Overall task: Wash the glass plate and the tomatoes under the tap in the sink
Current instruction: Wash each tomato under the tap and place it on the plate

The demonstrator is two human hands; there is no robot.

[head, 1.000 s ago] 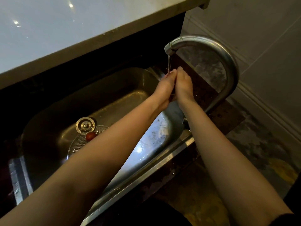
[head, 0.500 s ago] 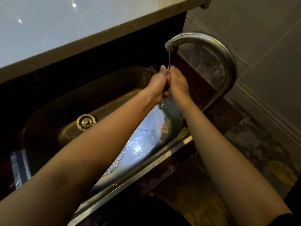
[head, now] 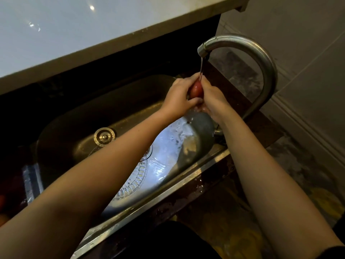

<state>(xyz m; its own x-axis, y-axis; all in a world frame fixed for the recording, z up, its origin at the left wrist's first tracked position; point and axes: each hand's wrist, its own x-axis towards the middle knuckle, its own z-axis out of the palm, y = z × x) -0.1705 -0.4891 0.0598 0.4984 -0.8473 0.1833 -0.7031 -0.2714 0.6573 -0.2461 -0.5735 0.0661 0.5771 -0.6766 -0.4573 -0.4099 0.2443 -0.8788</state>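
Cupping tomato (head: pixel 196 90) upright under tap (head: pixel 242 41), both hands

tomato (head: pixel 196 89) under tap (head: pixel 240 42), glass plate (head: pixel 134 176) in sink (head: pixel 78 116)

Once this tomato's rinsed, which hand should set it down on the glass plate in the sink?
Left, probably. The left hand and right hand both grip the tomato under the tap, but the glass plate lies beneath the left forearm; the right arm would have to cross over.
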